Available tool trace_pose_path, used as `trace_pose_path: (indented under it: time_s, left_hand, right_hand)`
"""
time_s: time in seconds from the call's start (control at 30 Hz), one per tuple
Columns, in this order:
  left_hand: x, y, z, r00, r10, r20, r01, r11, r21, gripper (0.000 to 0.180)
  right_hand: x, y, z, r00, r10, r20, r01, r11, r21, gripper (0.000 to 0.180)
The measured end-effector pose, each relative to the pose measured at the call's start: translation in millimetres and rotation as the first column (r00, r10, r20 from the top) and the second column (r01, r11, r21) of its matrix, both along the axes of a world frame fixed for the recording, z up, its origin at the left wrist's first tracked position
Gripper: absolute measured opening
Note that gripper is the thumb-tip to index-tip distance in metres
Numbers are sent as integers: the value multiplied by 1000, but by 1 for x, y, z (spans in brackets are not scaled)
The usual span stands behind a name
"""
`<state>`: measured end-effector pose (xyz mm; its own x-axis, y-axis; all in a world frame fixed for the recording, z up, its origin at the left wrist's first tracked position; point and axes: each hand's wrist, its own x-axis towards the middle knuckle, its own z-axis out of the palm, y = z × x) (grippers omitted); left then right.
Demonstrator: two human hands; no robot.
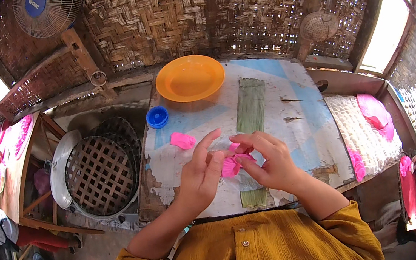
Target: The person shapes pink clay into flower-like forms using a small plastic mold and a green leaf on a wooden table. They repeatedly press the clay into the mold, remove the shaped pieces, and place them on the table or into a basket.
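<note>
Shaping a soft bright-pink dough lump (230,166) above the worn painted wooden table (300,114); left hand (201,173) and right hand (272,160) pinch it together; next move likely calls for gentle, even fingertip pressure.

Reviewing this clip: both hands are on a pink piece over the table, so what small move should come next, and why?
Probably keep pinching and folding the pink piece into shape. Both the left hand and right hand grip it with fingertips above the table, a finished-looking pink lump lies nearby, and the orange plate is empty.
</note>
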<state>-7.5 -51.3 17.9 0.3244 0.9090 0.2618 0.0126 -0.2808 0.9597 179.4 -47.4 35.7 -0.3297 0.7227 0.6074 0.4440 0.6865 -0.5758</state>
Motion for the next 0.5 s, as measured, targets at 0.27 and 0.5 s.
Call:
trace_pose_path:
  time_s: [0.27, 0.5]
  left_hand:
    - [24, 14, -24, 937, -99, 336, 179, 960, -216, 87]
    - [18, 15, -18, 952, -162, 258, 240, 920, -308, 90]
  right_hand:
    - [1, 3, -5, 806, -90, -586, -360, 711, -604, 37]
    - [15, 9, -6, 775, -136, -617, -457, 553, -697, 37]
